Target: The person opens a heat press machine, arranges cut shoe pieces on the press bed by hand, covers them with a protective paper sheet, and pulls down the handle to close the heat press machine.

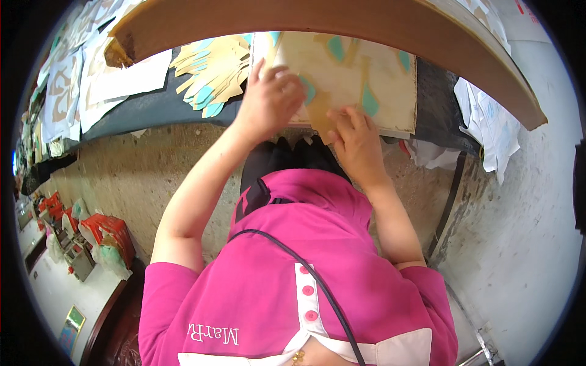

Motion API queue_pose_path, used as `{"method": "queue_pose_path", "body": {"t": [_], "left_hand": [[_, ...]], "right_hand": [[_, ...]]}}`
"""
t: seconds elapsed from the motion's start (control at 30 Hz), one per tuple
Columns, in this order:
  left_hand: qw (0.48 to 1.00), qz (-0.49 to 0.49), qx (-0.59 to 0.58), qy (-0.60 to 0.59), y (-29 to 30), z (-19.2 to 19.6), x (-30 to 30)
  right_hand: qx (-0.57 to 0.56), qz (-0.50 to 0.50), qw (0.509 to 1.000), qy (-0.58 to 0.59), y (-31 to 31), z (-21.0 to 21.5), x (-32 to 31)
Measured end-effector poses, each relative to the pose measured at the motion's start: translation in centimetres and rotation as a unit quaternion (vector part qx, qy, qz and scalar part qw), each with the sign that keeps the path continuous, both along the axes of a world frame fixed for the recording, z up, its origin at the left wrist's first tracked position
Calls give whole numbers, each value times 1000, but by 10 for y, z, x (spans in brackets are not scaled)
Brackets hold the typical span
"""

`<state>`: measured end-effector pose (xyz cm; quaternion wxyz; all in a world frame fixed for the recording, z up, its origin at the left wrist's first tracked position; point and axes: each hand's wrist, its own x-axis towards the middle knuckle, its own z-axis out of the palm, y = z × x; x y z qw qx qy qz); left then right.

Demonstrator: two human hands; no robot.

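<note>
A pale board (390,119) lies on the dark-covered table in front of me, with tan cut pieces bearing teal patches (370,100) spread over it. My left hand (268,104) hovers above the board's left part, its fingers apart and slightly blurred. Close by it is a teal patch (307,90). At the board's near edge my right hand (360,143) pinches a flat tan piece (318,113) between thumb and fingers. That piece slants over the edge toward me. Left of the board fans out a pile of tan and teal pieces (210,76).
A thick brown beam (317,15) crosses above the far side of the table. White sheets (125,76) lie at the left, and white crumpled material (488,119) hangs at the right. Red crates (110,235) stand behind on the left. A black cord (293,256) runs down my pink shirt.
</note>
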<state>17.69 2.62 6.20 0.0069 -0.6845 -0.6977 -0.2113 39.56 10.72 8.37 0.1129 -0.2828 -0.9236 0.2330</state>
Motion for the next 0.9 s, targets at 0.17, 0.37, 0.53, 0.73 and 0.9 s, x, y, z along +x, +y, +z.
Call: {"method": "queue_pose_path", "body": {"t": [0.17, 0.37, 0.53, 0.73, 0.9], "left_hand": [[999, -9, -37, -24, -1, -7, 36], [998, 27, -48, 17, 19, -7, 32], [998, 33, -43, 22, 33, -6, 26], [998, 27, -54, 19, 37, -3, 24], [997, 31, -59, 45, 37, -5, 21]], "right_hand": [[49, -14, 998, -20, -4, -2, -1], [74, -31, 997, -3, 9, -9, -12], [72, -61, 995, -19, 14, -12, -25], [45, -83, 995, -40, 17, -11, -42], [56, -93, 994, -18, 18, -15, -47]]}}
